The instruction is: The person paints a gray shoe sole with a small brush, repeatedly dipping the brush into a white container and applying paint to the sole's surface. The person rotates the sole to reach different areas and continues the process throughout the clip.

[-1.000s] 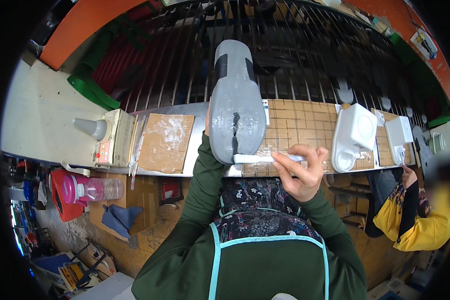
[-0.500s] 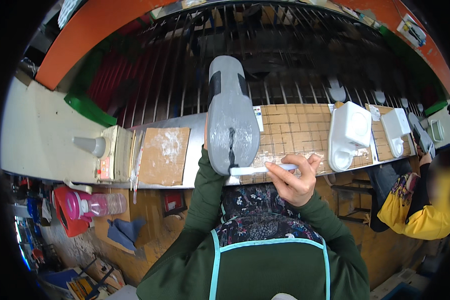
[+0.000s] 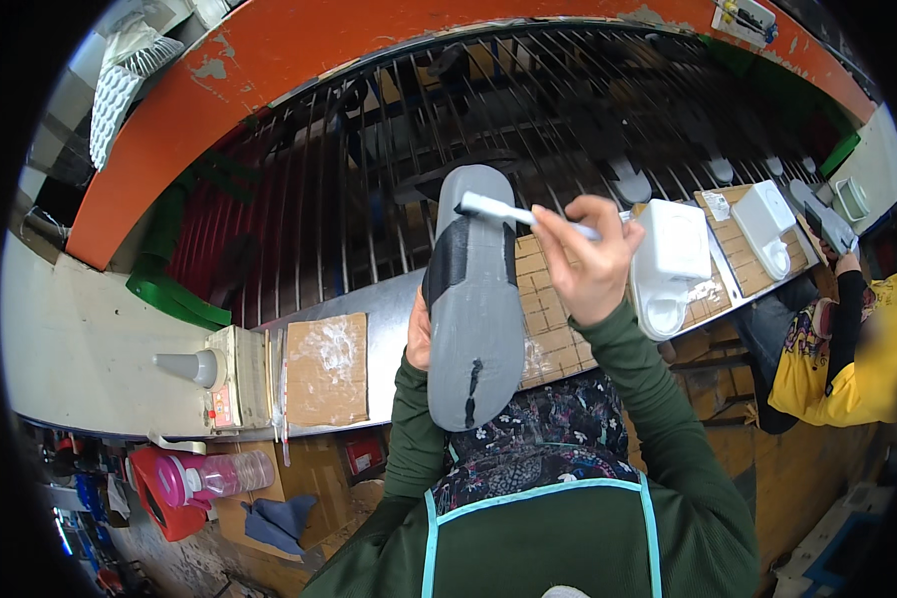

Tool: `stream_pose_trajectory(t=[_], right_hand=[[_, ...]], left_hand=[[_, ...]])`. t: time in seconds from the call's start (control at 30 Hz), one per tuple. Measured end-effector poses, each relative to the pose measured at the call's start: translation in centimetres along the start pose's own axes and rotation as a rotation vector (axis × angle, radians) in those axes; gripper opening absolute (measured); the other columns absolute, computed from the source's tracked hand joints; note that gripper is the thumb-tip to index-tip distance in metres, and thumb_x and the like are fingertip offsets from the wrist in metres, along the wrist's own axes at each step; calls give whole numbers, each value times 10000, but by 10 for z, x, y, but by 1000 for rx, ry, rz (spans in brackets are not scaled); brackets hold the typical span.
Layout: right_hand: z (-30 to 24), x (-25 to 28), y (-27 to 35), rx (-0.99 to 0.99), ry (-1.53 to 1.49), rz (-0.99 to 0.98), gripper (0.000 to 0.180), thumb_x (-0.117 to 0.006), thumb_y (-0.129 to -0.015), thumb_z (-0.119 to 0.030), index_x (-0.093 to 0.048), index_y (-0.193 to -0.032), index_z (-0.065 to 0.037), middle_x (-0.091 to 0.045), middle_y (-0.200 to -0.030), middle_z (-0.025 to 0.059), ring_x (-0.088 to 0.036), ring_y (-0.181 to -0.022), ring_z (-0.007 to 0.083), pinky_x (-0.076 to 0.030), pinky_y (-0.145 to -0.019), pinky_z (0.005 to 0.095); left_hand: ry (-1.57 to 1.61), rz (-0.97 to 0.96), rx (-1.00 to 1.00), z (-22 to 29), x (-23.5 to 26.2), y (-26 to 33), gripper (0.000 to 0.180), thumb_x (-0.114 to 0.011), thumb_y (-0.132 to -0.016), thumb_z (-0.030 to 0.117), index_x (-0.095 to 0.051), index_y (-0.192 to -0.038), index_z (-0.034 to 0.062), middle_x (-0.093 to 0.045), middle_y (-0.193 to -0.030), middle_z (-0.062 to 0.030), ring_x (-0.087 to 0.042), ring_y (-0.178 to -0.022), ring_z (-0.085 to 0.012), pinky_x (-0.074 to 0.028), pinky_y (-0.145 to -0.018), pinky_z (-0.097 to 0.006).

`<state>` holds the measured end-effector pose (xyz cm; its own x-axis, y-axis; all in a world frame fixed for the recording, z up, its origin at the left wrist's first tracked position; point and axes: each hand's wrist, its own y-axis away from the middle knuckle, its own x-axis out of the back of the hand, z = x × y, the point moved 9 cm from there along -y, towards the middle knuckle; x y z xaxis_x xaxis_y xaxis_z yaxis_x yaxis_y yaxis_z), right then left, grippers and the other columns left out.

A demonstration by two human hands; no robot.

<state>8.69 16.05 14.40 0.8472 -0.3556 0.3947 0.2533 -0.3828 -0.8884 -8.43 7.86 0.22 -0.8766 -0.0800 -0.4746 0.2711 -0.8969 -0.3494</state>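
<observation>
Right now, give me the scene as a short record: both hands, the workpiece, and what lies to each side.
Left hand: holds the grey sole at its left edge
Right hand: fingers hold a white brush, its head at the sole's far end
Workpiece marks: dark streak near the close end
Left side: smeared cardboard sheet, grey cone
Right side: white container, person in yellow

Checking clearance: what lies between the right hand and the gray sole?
The head view shows the white brush, held by the right hand, bridging the gap; its head is over the gray sole's far end, contact unclear.
</observation>
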Motion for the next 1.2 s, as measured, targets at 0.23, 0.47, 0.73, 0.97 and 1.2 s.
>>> stream_pose_trajectory(t=[0.23, 0.47, 0.73, 0.97, 1.2], right_hand=[[-16, -2, 30, 18, -323, -366, 208, -783, -735, -209, -770, -942, -216, -611, -911, -20, -492, -690, 83, -230, -709, 337], [-4, 12, 21, 23, 45, -132, 207, -764, -761, -185, -764, -968, -193, -609, -906, -8, -496, -619, 107, -237, -728, 352], [-11, 23, 31, -90, -144, -259, 210, -778, -747, -211, -762, -954, -175, -594, -880, -6, -478, -619, 99, -230, -722, 342], [-19, 23, 25, -34, -79, -382, 187, -772, -755, -224, -764, -937, -183, -602, -907, -2, -501, -642, 88, -246, -734, 343], [21, 19, 36, -368, -391, -344, 175, -783, -760, -243, -780, -917, -166, -618, -891, -25, -493, -638, 95, -269, -722, 306]], left_hand=[[-111, 201, 65, -25, 54, 30, 591, -521, -965, 314, -313, -1453, 55, -483, -1369, -146, -533, -1199, -244, -479, -984, -379], [-214, 346, 97, -49, 85, 58, 578, -497, -984, 316, -306, -1463, 56, -439, -1423, -145, -477, -1277, -246, -440, -1040, -382], [-443, 369, 14, -50, 96, 52, 586, -534, -975, 252, -300, -1474, 54, -411, -1457, -142, -440, -1314, -234, -378, -1096, -369], [-490, 368, 17, -47, 97, 48, 601, -567, -958, 260, -322, -1463, 45, -446, -1425, -138, -472, -1277, -228, -389, -1078, -360], [-615, 377, 43, -29, 81, 47, 617, -600, -942, 268, -343, -1452, 36, -481, -1394, -134, -503, -1240, -223, -400, -1060, -351]])
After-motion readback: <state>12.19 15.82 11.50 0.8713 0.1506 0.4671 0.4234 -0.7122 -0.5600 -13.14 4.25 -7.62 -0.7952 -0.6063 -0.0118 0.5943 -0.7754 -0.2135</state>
